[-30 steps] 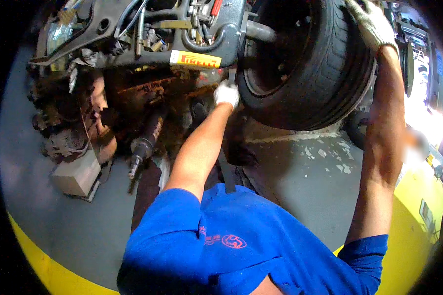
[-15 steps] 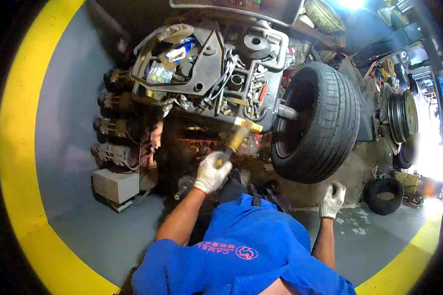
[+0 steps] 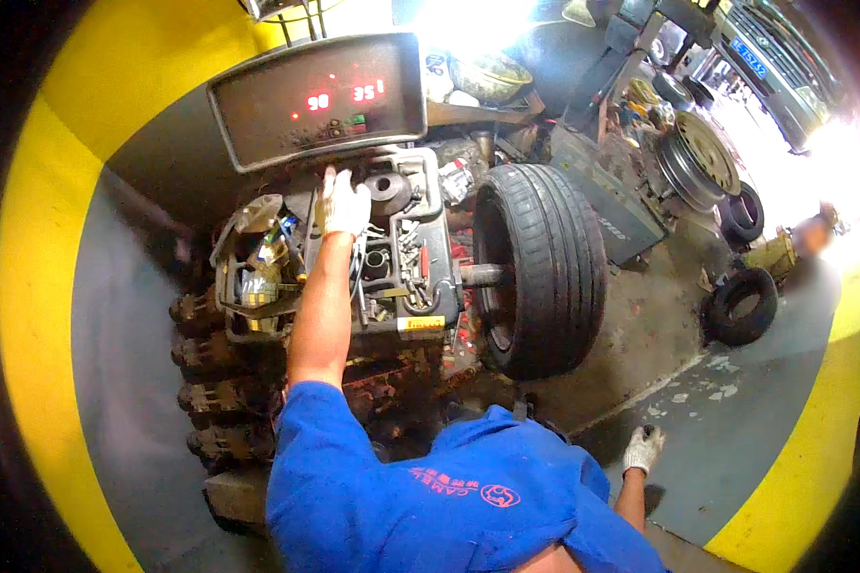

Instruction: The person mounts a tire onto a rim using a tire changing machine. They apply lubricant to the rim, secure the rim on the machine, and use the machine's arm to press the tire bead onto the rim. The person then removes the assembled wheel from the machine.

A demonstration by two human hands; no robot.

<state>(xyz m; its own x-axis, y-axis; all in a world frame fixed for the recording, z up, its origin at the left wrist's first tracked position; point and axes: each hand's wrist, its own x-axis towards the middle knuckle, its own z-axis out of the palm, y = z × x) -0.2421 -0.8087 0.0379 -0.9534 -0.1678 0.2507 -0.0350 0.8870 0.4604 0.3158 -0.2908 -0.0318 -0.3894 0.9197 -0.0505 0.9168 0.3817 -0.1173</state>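
Observation:
My left hand (image 3: pixel 344 205), in a white knit glove, reaches over the grey tool tray (image 3: pixel 437 205) on top of a wheel balancer. Its fingers are stretched out and point toward the lower edge of the display panel (image 3: pixel 315 100); nothing shows in them. Beside it is a dark round cone (image 3: pixel 386 191). A wheel with a black tyre (image 3: pixel 554 272) is mounted upright on the shaft (image 3: pixel 482 275) to the right of the tray. Low on the right, my gloved right hand (image 3: pixel 644 451) hangs away from the machine, its fingers curled around a small dark spot that I cannot make out.
Small tools and weights (image 3: pixel 414 258) fill the tray's compartments. A bare wheel rim (image 3: pixel 698 162) and a loose tyre (image 3: pixel 741 306) are at the right. Another person (image 3: pixel 812 263) is blurred at the far right, with a parked vehicle (image 3: pixel 774 67) beyond.
My left hand has moved up from below the tray to near the display; the yellow-ended tool it held is no longer seen in it. The view has shifted, showing the whole display. The right hand stays low.

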